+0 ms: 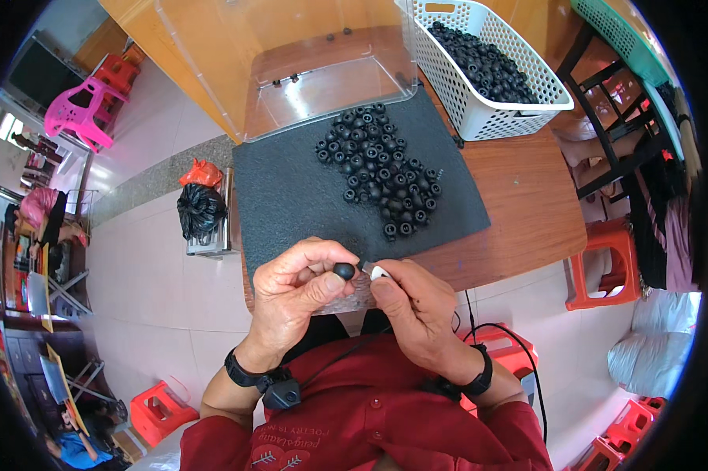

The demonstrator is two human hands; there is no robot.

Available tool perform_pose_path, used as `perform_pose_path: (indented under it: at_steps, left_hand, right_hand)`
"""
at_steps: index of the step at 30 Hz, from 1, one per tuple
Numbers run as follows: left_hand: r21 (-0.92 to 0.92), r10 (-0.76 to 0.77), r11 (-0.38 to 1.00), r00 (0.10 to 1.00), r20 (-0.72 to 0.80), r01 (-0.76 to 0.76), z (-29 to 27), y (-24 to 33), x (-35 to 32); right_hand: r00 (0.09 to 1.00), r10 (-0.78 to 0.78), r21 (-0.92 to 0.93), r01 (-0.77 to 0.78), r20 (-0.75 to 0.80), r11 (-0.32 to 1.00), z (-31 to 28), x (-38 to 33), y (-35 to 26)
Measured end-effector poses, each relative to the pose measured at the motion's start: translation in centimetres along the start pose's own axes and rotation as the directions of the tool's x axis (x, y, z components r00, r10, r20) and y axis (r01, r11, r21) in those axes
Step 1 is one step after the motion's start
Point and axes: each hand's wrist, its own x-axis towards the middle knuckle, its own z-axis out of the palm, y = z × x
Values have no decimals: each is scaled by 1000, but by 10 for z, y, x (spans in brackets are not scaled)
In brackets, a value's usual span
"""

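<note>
Black round piece (344,271) was near the front edge of the worktop (527,188), pinched between thumb and fingers of the left hand (295,286). The right hand (418,302) pinched a small white tool (379,273), its thin tip pointing toward the piece; whether they touched, I could not tell. In my judgement, the step was working on this single piece, and the next move called for steady holding and gentle pressure. Similar pieces (377,165) lay heaped on a dark mat (283,196); a white basket (487,118) contained more. Behind were a tiled floor (150,290) and a pink chair (83,110).
</note>
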Motion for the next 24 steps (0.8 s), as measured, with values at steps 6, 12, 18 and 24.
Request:
perform_pose_path:
  at_steps: [6,12,18,24]
  left_hand:
    - [-17,0,1000,1000,-14,0,1,-3,-2]
    - [35,15,999,1000,-25,-15,3,-4,-3]
    - [22,35,999,997,-66,-34,7,-8,-5]
    - [22,35,999,996,-79,-33,6,-12,-7]
  right_hand:
    - [998,-60,-12,60,-6,998,3,4,-1]
    - [994,-108,-66,106,-32,992,5,6,2]
    - [982,-181,-161,171,-49,972,8,5,6]
    - [970,-238,-240,220,-49,946,9,3,10]
